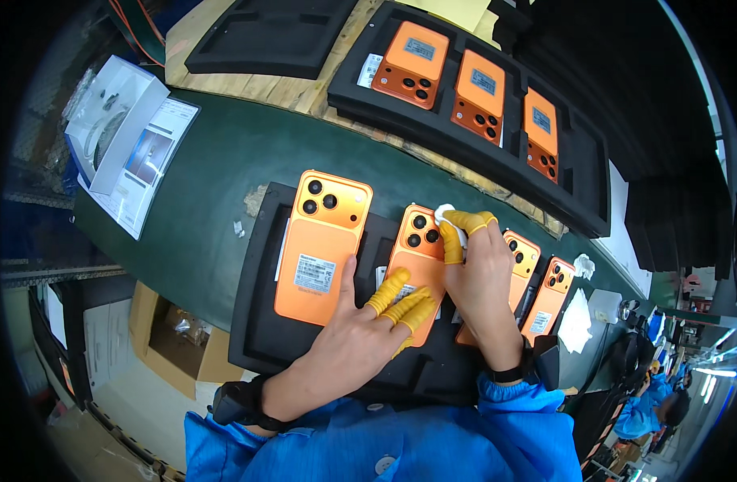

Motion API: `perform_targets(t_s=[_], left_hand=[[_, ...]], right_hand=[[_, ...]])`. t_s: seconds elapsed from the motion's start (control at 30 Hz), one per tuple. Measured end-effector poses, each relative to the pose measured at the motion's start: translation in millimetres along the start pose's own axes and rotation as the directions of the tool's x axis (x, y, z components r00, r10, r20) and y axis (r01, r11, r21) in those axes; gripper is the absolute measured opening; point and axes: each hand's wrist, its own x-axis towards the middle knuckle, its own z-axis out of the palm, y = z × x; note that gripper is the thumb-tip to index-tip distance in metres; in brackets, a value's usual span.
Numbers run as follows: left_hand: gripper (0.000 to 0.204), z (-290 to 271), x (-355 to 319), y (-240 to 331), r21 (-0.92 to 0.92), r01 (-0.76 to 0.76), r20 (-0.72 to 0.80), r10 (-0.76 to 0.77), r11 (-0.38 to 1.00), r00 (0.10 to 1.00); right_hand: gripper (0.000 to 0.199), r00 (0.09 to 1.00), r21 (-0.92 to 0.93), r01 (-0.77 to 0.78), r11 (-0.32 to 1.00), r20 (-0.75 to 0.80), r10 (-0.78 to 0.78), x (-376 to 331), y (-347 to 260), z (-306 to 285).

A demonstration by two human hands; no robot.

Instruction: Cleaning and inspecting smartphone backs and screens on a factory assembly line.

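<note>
Several orange smartphones lie face down in a black foam tray [252, 325]. My left hand [368, 325], with yellow finger cots, rests its outstretched fingers on the second smartphone [421, 263] from the left. Its thumb extends to the lower right edge of the leftmost smartphone [324, 249]. My right hand [477, 265] pinches a crumpled white wipe [444, 213] at the upper right corner of the second smartphone, beside its camera lenses. To the right, the third smartphone [523, 261] is partly hidden by my right hand and wrist. Another smartphone [550, 297] lies at the tray's right end.
Beyond them, a second black foam tray [348, 96] holds three orange phones. A further black tray [264, 36] sits at the far left. Near the left edge stands an open white box [116, 108] by a printed sheet [156, 157]. White tissue [576, 321] lies on the right.
</note>
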Motion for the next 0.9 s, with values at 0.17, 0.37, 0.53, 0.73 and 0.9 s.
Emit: perform_targets(t_s=[0.17, 0.37, 0.53, 0.73, 0.9], left_hand=[[0.045, -2.1, 0.8, 0.5, -0.008, 0.006, 0.038, -0.006, 1.0, 0.999], [0.047, 0.7, 1.0, 0.5, 0.007, -0.03, -0.014, 0.03, 1.0, 0.999], [0.033, 1.7, -1.3, 0.5, -0.113, 0.016, -0.12, -0.029, 0.994, 0.992], [0.037, -22.5, -11.6, -6.5, -0.063, 0.049, -0.333, -0.068, 0.997, 0.941], [0.036, -34.3, -43.5, -31.2, 0.082, 0.273, -0.151, -0.259, 0.958, 0.954]], right_hand=[[0.023, 0.998, -0.08, -0.064, 0.995, -0.014, 0.063, -12.9, 4.5, -2.5], [0.022, 0.986, -0.146, -0.161, 0.976, 0.029, 0.167, -31.9, -2.9, -11.1], [0.021, 0.985, 0.092, -0.097, 0.991, 0.148, 0.082, -37.1, -27.7, -23.8], [0.022, 0.986, 0.226, 0.118, 0.967, 0.088, -0.141, 32.2, -36.2, -18.4], [0.029, 0.955, 0.207, 0.267, 0.941, 0.077, -0.288, 57.6, -55.9, 33.7]])
